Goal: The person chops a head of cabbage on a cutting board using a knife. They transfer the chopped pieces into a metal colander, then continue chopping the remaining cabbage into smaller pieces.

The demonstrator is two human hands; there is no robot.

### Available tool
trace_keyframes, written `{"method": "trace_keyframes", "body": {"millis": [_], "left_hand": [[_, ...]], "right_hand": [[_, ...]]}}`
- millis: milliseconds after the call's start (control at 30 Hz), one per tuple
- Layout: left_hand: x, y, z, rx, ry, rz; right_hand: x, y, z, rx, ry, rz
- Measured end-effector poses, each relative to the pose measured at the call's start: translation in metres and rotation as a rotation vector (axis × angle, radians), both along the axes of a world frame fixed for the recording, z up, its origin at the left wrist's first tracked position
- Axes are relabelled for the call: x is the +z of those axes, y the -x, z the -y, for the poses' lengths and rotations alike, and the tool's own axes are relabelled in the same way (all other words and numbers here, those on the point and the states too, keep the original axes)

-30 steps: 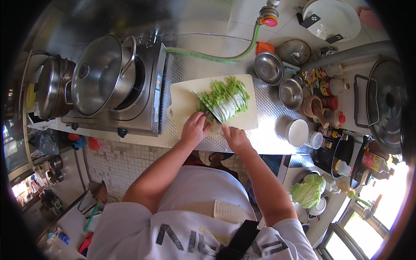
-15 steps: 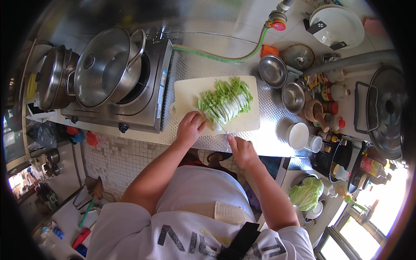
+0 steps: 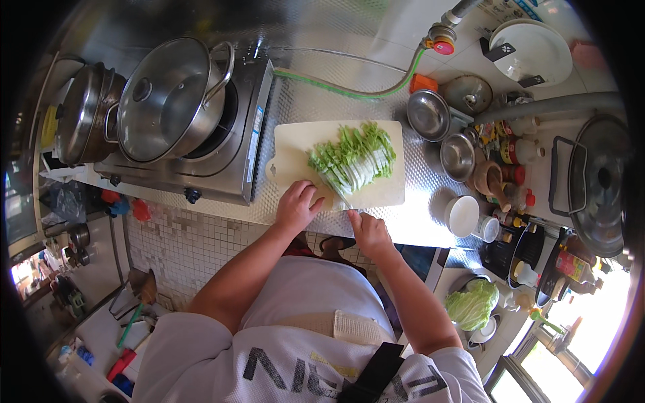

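Note:
Chopped green and white leaf cabbage point(image 3: 355, 160) lies in a slanting row on a cream cutting board point(image 3: 290, 141). My right hand point(image 3: 369, 232) is closed around the handle of a knife point(image 3: 341, 196) at the board's near edge. Its thin blade slants up and left along the left side of the cut strips. My left hand point(image 3: 297, 207) sits at the board's near left edge with fingers bent and thumb toward the blade. It seems to steady the pale stem end of the cabbage, though the contact is partly hidden.
Left of the board is a gas stove point(image 3: 222, 181) with a lidded steel pot point(image 3: 164, 101). Metal bowls point(image 3: 428, 114), a white bowl point(image 3: 461, 216) and a wooden mortar point(image 3: 486, 177) stand to the right. A green-striped hose point(image 3: 349, 93) runs behind. More cabbage point(image 3: 474, 303) rests lower right.
The knife has shifted slightly left, and more of its blade shows beside the strips. My left hand has moved a little nearer to me. The whole view has shifted slightly.

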State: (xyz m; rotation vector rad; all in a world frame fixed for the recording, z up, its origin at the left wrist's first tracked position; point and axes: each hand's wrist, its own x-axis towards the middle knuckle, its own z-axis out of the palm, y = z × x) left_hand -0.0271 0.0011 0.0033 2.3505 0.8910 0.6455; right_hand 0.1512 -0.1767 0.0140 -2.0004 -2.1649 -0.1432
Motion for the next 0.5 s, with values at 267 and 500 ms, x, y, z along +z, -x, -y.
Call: {"method": "trace_keyframes", "body": {"millis": [267, 500], "left_hand": [[-0.005, 0.001, -0.001, 0.024, -0.030, -0.067], [-0.011, 0.003, -0.001, 0.063, 0.053, 0.049]], "right_hand": [[-0.035, -0.009, -0.023, 0.059, 0.074, 0.029], [-0.040, -0.021, -0.032, 0.099, -0.062, -0.033]]}}
